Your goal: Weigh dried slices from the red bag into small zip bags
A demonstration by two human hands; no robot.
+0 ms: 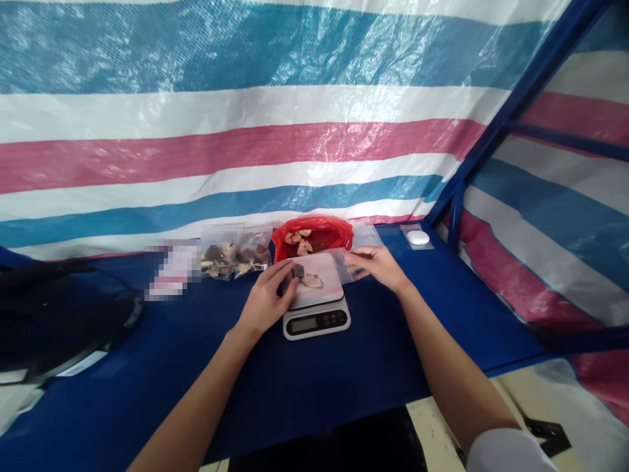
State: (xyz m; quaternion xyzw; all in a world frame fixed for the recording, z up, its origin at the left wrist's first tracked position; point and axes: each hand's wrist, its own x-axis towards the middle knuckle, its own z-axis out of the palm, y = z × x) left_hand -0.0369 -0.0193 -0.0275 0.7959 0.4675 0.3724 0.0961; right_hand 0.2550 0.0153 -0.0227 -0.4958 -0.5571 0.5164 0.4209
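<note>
A white kitchen scale (318,323) with a small display stands on the blue table. On its platform are a few dried, woody-looking slices (311,280), pale and dark brown, apparently inside a clear plastic bag (346,267). My left hand (269,294) curls around the left end of the bag, thumb and fingers about a dark piece; the exact grip is partly hidden. At the bag's right end, my right hand (377,265) pinches its edge between thumb and fingers. Just behind the scale, a red plastic bag (339,235) lies open with more slices in it.
Clear bags filled with dried slices (233,257) lie behind my left hand. A small white round object (417,237) rests on clear plastic at the far right. A black bag-like object (63,314) takes up the table's left side. Striped sheeting (236,151) hangs behind the blue table (393,354).
</note>
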